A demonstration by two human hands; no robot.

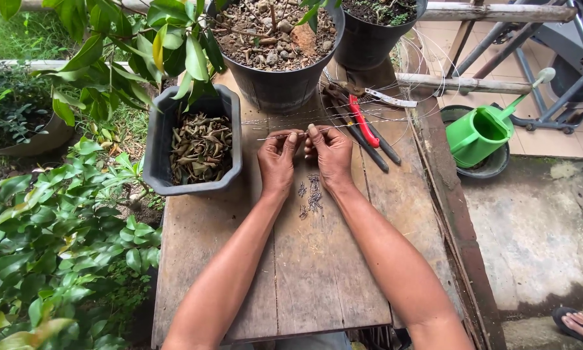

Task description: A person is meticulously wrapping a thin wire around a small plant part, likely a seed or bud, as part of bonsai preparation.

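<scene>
Both your hands are pinched on one thin wire (pixel 275 137), held level just above the tabletop (pixel 304 272), near the 12 o'clock end of the boards. Left hand (pixel 277 157) grips it between thumb and fingers; right hand (pixel 330 153) does the same, right beside it, knuckles almost touching. The wire's free end sticks out toward 9 o'clock past your left thumb.

Progress, as a judgement: a small scatter of short wire pieces (pixel 312 194) lies on the boards at 6 o'clock from your hands, so some bits look already made. More loose wire strands (pixel 395 110) spread out at 1 o'clock, so plenty of stock looks unworked. Cannot tell whether the piece in hand is being bent, straightened or snapped.

Outward from there:
- Red-handled cutters (pixel 363 121) and dark-handled pliers (pixel 366 144) lie at 2 o'clock, untouched, near the right hand.
- Grey rectangular planter (pixel 165 123) with dry curled leaves at 9 o'clock, apart from the left hand.
- Large black pot (pixel 278 84) of gravelly soil at 12 o'clock; a second black pot (pixel 369 45) at 1 o'clock.
- Green watering can (pixel 479 133) off the tabletop at 3 o'clock, sitting in a dark basin.
- Leafy shrubs (pixel 52 246) along the 9 o'clock edge.
- A sandalled foot (pixel 580 322) at far 4 o'clock, not yours.
</scene>
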